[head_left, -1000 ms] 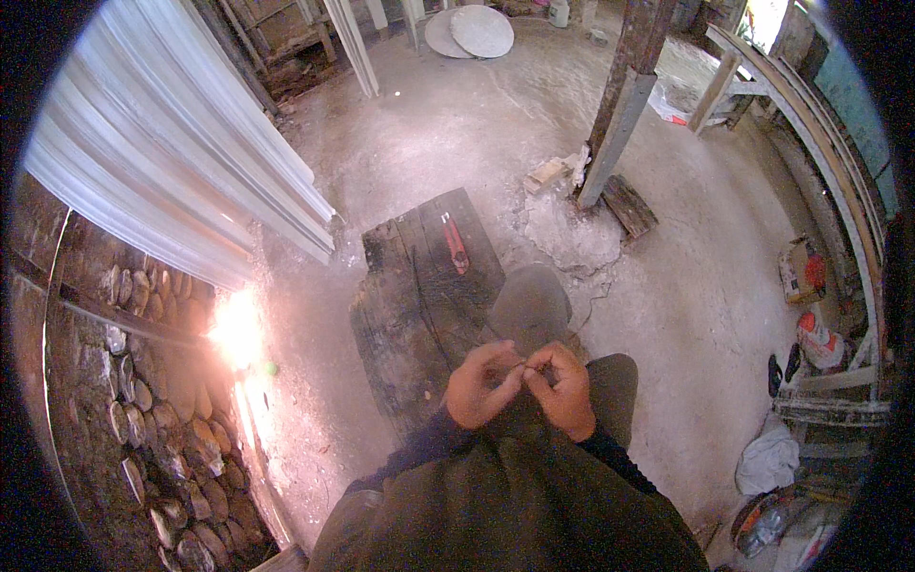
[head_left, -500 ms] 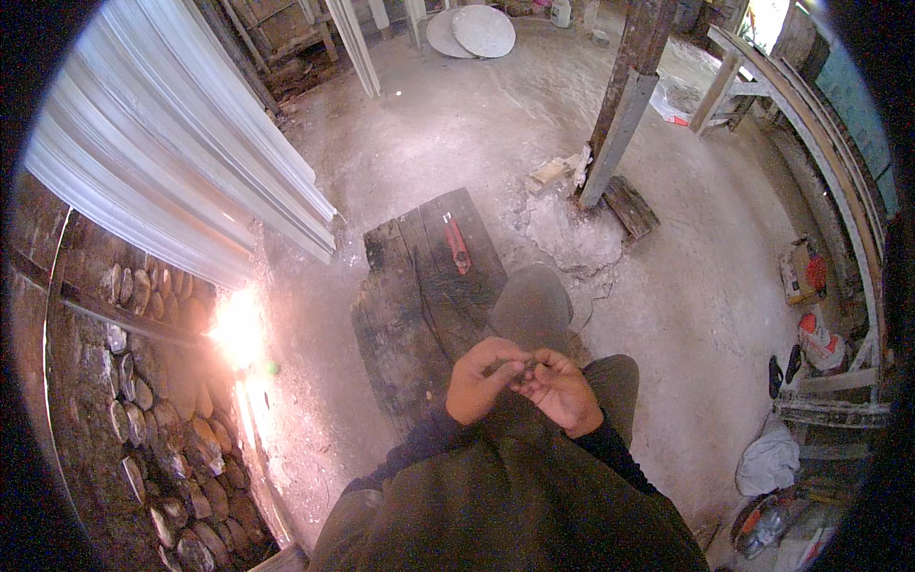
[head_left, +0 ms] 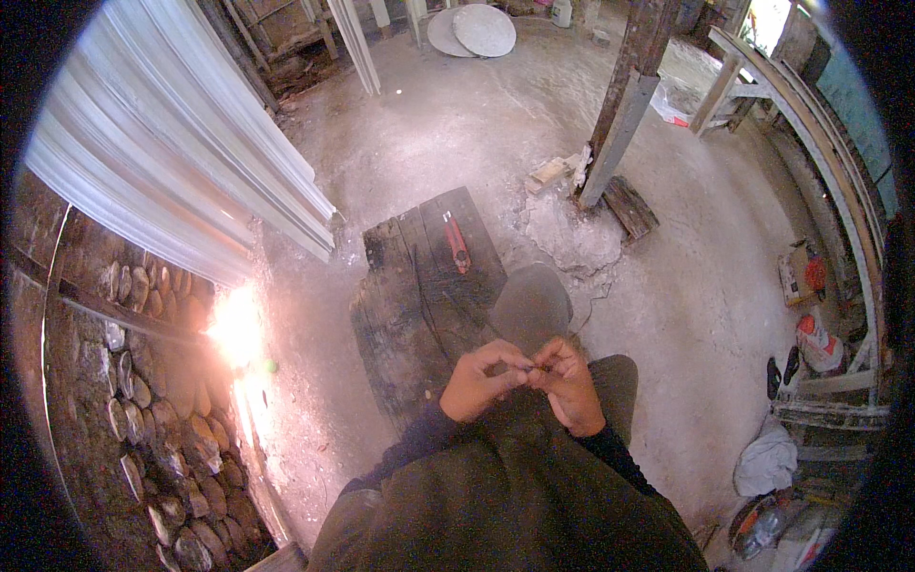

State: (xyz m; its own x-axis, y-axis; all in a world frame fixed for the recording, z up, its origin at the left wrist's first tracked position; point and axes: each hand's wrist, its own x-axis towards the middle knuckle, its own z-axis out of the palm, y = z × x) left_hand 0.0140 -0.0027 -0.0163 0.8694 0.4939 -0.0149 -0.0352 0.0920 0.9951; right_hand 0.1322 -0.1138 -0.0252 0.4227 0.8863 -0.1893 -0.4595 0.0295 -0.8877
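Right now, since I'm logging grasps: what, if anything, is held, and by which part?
The left hand and right hand together appear to pinch a small dark thing; its kind, and which part is held, cannot be told.

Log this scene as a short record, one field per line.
Left hand: fingertips pinched together
Right hand: fingertips pinched, meeting the left's
Between fingertips: a small dark item, too small to identify
Beyond the hands: red hand tool lying on a dark wooden board
Left side: long white moulded strips
Right of board: upright post
Far floor: two overlapping white discs
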